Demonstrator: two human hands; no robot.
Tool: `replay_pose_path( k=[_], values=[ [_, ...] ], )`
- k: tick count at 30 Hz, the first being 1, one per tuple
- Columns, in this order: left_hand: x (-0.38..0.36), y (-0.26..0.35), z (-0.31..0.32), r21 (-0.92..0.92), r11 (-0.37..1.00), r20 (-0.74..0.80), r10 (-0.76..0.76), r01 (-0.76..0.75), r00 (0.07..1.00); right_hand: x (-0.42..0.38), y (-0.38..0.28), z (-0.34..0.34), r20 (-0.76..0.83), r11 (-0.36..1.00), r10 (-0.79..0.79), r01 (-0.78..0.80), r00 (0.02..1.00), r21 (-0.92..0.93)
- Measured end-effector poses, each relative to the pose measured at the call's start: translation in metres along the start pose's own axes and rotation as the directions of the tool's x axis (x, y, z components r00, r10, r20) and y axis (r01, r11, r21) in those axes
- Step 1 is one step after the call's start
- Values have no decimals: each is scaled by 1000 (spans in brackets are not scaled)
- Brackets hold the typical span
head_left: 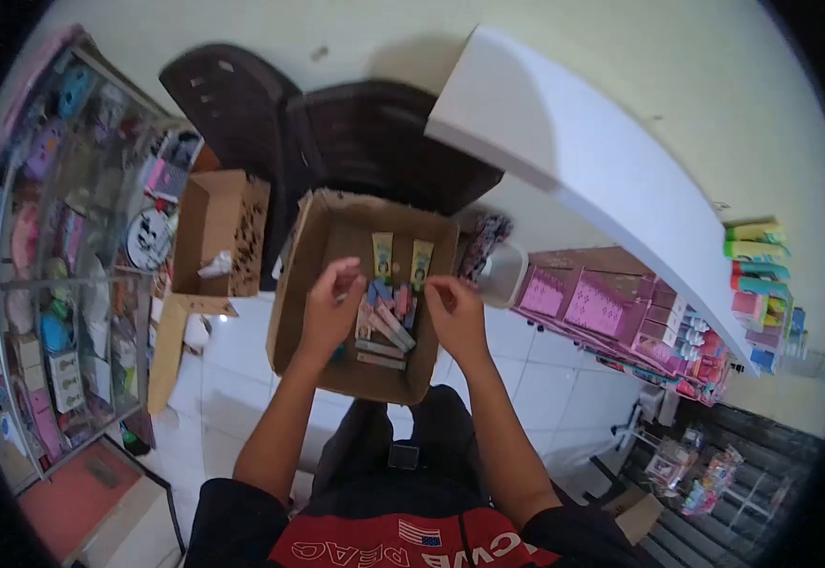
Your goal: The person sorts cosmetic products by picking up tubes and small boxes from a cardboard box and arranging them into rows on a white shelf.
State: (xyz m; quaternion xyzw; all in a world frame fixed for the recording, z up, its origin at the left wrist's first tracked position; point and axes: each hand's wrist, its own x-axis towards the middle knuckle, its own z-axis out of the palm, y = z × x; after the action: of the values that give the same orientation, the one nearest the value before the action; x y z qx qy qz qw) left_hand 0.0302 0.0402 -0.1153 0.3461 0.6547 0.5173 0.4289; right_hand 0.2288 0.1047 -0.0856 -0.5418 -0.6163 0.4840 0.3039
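A cardboard box point(284, 327) sits in front of me with small goods inside. Toward its far side are two yellow-and-green squeeze tubes, a left one point(382, 254) and a right one point(421, 260). My left hand point(336, 305) hovers over the left part of the box, its fingers loosely curled and apart, holding nothing. At the lower end of the right tube, the thumb and forefinger of my right hand point(457, 312) come together, seemingly on its edge. Between the hands lie several slim pink and pale cartons point(390, 327), along with small blue and pink items.
Dark chairs point(374, 133) stand behind the box. A smaller open carton point(206, 227) is to the left, beside a glass display case point(100, 284). A white shelf point(564, 104) juts out at upper right, above pink racks point(594, 303). A pale bin point(504, 275) stands right of the box.
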Motion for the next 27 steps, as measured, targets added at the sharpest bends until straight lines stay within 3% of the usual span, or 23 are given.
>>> replay_pose_path(
  k=[5, 7, 9, 11, 13, 15, 17, 20, 24, 26, 27],
  values=[
    [34, -59, 17, 28, 994, 47, -107, 106, 993, 39, 56, 45, 79, 976, 218, -216, 973, -36],
    [47, -92, 27, 137, 980, 76, -158, 147, 985, 55, 87, 59, -6, 971, 231, -230, 973, -68],
    [60, -129, 40, 181, 973, 52, -158, 146, 986, 71, 125, 70, 8, 966, 223, -220, 975, -135],
    [66, -165, 52, 221, 961, 31, -176, 165, 984, 84, 162, 82, -71, 927, 360, -365, 930, -85],
    [80, -193, 60, 409, 900, -48, -144, 151, 988, 96, 195, 97, -126, 896, 421, -433, 898, -96],
    [92, -211, 68, 455, 869, -86, -171, 192, 981, 105, 218, 114, -190, 866, 471, -493, 862, -88],
    [103, -233, 71, 512, 832, -113, -180, 212, 977, 109, 226, 129, -247, 820, 306, -386, 920, -422],
    [114, -265, 78, 537, 823, -92, -164, 187, 982, 110, 251, 141, -263, 744, 403, -481, 877, -464],
    [114, -268, 80, 555, 810, -7, -226, 192, 974, 108, 246, 145, -221, 717, 431, -481, 875, -505],
    [115, -268, 81, 569, 800, -3, -228, 189, 974, 102, 272, 152, -233, 700, 214, -315, 949, -641],
    [117, -268, 81, 572, 781, -17, -294, 251, 956, 100, 281, 154, -240, 702, 208, -315, 948, -638]
  ],
)
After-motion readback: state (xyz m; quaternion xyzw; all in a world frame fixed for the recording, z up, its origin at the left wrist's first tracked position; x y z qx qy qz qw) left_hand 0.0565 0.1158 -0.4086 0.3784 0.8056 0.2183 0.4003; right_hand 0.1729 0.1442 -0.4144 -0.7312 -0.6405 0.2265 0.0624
